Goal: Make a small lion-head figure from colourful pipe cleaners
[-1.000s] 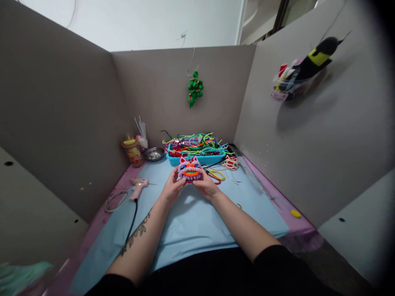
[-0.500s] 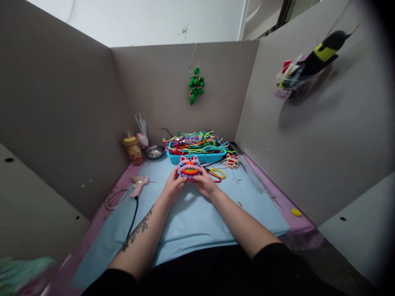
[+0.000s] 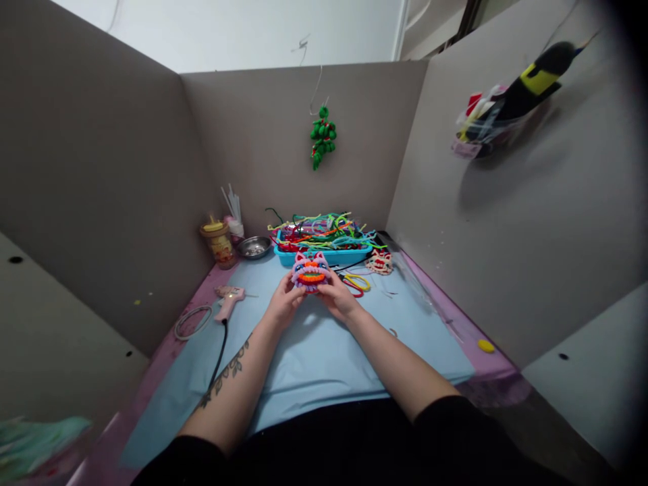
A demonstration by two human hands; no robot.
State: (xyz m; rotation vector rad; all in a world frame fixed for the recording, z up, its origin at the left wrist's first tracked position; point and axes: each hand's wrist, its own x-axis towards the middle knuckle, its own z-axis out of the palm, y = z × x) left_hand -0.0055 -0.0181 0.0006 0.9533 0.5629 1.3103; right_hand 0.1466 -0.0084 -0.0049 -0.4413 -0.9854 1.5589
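Between my two hands is a fuzzy pipe-cleaner animal head (image 3: 310, 271), lilac with pink ears, blue eyes and an orange mouth, its front turned toward me. My left hand (image 3: 287, 297) grips its left side, thumb at the lower edge. On the other side my right hand (image 3: 337, 295) is closed on it in the same way. The head is held above the blue table cover (image 3: 324, 351). Just right of my right hand lie scissors (image 3: 358, 285) with red and yellow handles. A paler animal head (image 3: 379, 262) rests behind them.
A blue basket (image 3: 324, 257) of colourful pipe cleaners stands at the back. To the left are a pink glue gun (image 3: 229, 302) with its cord, a metal bowl (image 3: 254, 248) and a lidded cup (image 3: 219, 244). Grey partitions (image 3: 304, 182) enclose the table. A yellow disc (image 3: 485, 345) lies far right.
The camera view has shifted slightly. Both hands keep their hold on the animal head, with hardly any movement.
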